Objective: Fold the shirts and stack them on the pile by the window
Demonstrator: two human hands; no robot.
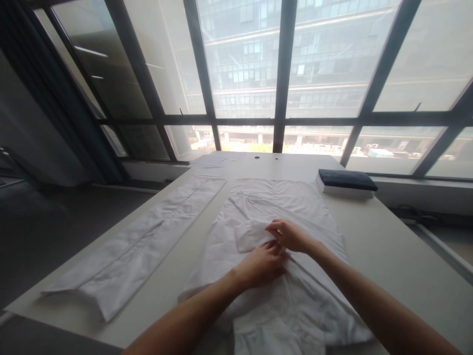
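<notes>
A white garment (314, 217) lies spread on the white table, its cloth wrinkled and partly layered. My left hand (264, 264) rests on it near the middle, palm down with the fingers spread. Just above and to the right, my right hand (286, 234) pinches the edge of a small folded white flap (251, 235), which looks like a cuff or sleeve end. The two hands are close together, and the fingertips of the left lie under the right hand.
Left of the garment, a long white folded cloth (136, 241) lies on the table (391, 246). A dark folded cloth (347, 179) tops a white stack (345, 191) at the right. Thin white sheets (210, 160) lie at the far left, before large windows.
</notes>
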